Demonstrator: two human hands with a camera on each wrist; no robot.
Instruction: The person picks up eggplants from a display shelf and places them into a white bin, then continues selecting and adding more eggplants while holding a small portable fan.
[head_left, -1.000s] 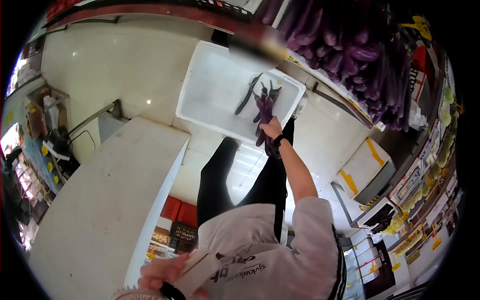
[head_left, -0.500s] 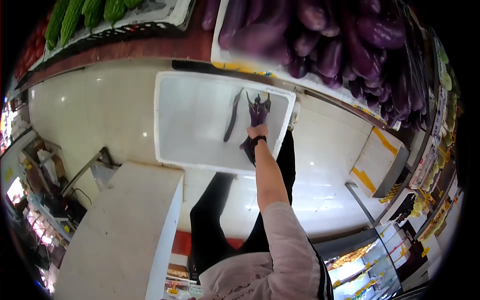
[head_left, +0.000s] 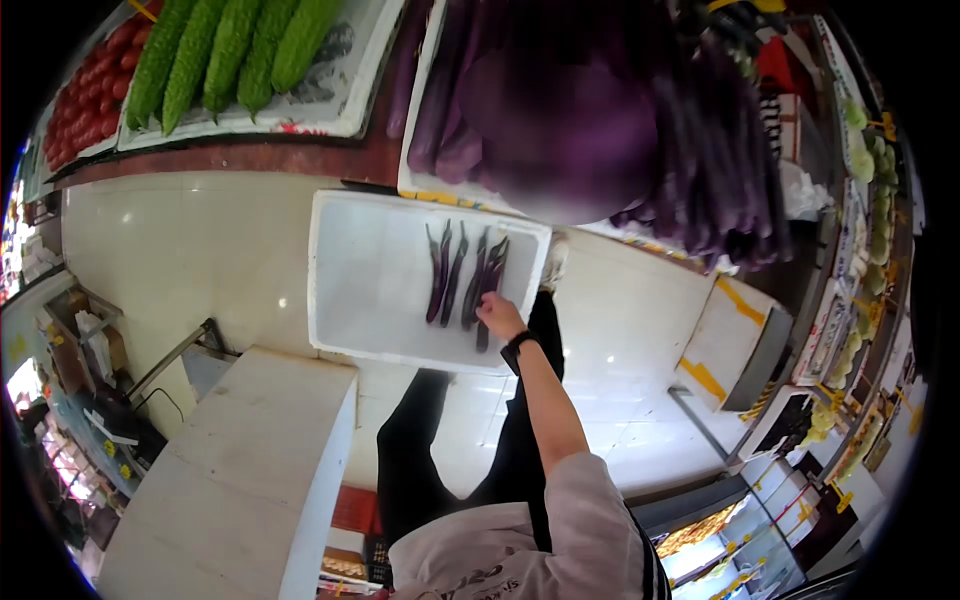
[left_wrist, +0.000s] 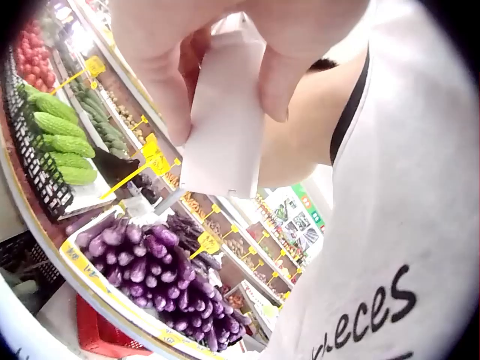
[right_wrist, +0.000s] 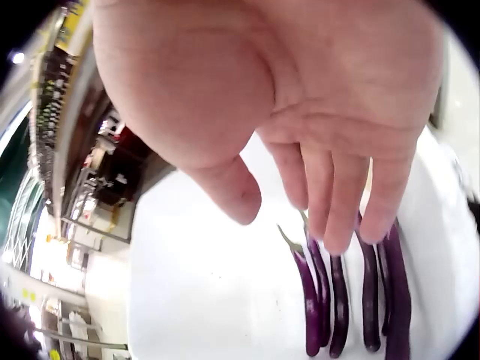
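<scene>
In the head view, several slim purple eggplants (head_left: 456, 275) lie side by side in a white foam box (head_left: 360, 290), stems toward its far side. My right hand (head_left: 500, 316) is over the near ends of the rightmost ones. The right wrist view shows that hand (right_wrist: 300, 112) with fingers extended down above the eggplants (right_wrist: 340, 307), thumb apart, nothing held. Outside the head view, my left hand (left_wrist: 161, 52) pinches a white rectangular block-like object (left_wrist: 225, 120) between thumb and fingers, close to the shirt.
Beyond the foam box stands a display of eggplants (head_left: 690, 150), with bitter melons (head_left: 230, 60) and red tomatoes (head_left: 90, 95) to its left. A white counter (head_left: 220, 470) is at the near left. A taped foam box (head_left: 728, 340) sits on the right.
My right hand gripped a bunch of eggplants earlier; it has let go, and they lie spread in the foam box. The left hand has left the head view, which has shifted toward the display.
</scene>
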